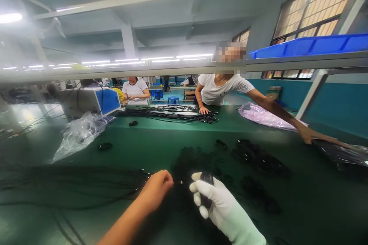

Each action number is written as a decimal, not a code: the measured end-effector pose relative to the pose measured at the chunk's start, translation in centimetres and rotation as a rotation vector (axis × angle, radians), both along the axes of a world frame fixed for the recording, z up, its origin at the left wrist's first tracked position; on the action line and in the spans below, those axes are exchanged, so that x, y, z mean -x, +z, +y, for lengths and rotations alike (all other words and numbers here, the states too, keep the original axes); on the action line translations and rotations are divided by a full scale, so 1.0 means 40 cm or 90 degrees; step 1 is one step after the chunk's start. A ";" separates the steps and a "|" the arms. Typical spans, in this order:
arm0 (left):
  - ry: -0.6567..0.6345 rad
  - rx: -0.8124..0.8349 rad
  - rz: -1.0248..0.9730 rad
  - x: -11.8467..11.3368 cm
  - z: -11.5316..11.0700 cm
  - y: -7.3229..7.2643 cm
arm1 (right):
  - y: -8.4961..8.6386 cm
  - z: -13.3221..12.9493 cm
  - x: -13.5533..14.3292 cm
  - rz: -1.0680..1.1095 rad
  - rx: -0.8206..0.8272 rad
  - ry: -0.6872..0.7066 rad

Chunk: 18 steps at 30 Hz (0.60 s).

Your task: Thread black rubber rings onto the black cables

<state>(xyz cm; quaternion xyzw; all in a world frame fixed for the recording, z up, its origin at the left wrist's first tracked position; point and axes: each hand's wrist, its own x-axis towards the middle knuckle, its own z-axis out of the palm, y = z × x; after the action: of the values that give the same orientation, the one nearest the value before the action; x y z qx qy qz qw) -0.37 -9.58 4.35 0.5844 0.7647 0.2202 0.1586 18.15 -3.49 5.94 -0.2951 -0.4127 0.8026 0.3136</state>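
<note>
My right hand [211, 195], in a white glove, is wrapped round a small black bundle [207, 178] above the green table [161, 141]. My left hand [158, 185] is bare, its fingers closed together; whatever they may hold is too small to make out. Just left of it lie the ends of long black cables [115, 182]. A dark heap of small black loops [195, 160] lies beyond and between both hands. Further right are coiled black bundles [258, 157].
Across the table a person [224, 88] touches a row of black cables [166, 113] and reaches towards a dark bag [339, 153] at the right. Clear plastic [83, 134] lies left, near a blue-sided machine [107, 100]. A shelf bar [172, 69] crosses overhead.
</note>
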 end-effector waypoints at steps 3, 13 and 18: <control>-0.010 -0.013 -0.025 -0.017 -0.008 -0.007 | -0.001 -0.013 0.021 -0.008 -0.007 -0.005; 0.009 -0.032 -0.315 0.001 -0.005 -0.010 | -0.008 -0.013 0.028 -0.044 -0.049 -0.027; -0.035 -0.042 -0.488 -0.053 -0.056 -0.006 | -0.047 -0.036 0.080 -0.113 -0.151 -0.016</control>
<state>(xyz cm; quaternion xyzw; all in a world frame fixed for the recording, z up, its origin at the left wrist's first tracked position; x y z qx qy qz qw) 1.75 -11.81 4.13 0.4845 0.6266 0.4429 0.4200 14.96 -4.93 4.05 -0.3307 -0.5271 0.7149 0.3190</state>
